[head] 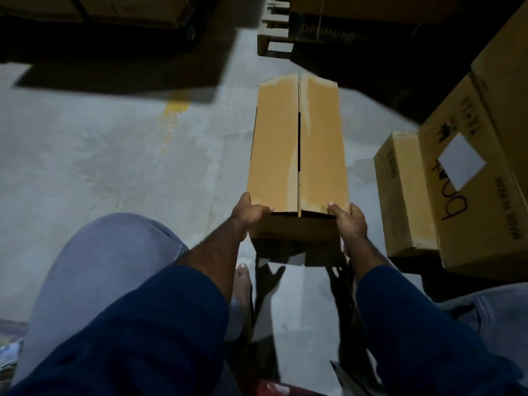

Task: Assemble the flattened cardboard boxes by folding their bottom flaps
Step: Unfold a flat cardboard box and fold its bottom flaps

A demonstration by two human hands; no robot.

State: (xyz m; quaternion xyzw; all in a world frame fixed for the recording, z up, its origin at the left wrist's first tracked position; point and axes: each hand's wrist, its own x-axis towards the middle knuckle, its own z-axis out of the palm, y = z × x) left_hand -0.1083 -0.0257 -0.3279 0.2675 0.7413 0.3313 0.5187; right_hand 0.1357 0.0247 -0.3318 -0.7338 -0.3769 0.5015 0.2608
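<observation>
A long brown cardboard box (297, 144) is held out in front of me above the grey floor. Its two long flaps lie folded shut on the upper face, meeting at a seam down the middle with a narrow dark gap. My left hand (248, 213) grips the near left corner, thumb on top of the left flap. At the near right corner my right hand (349, 220) grips the box with its thumb on the right flap. The box's underside and far end are hidden.
Printed cardboard cartons (468, 178) are stacked close on the right, a smaller one (403, 195) in front of them. A wooden pallet (274, 30) with boxes stands at the back. More cartons (128, 7) sit at the far left. My knees fill the foreground; bare concrete floor (114, 155) lies left.
</observation>
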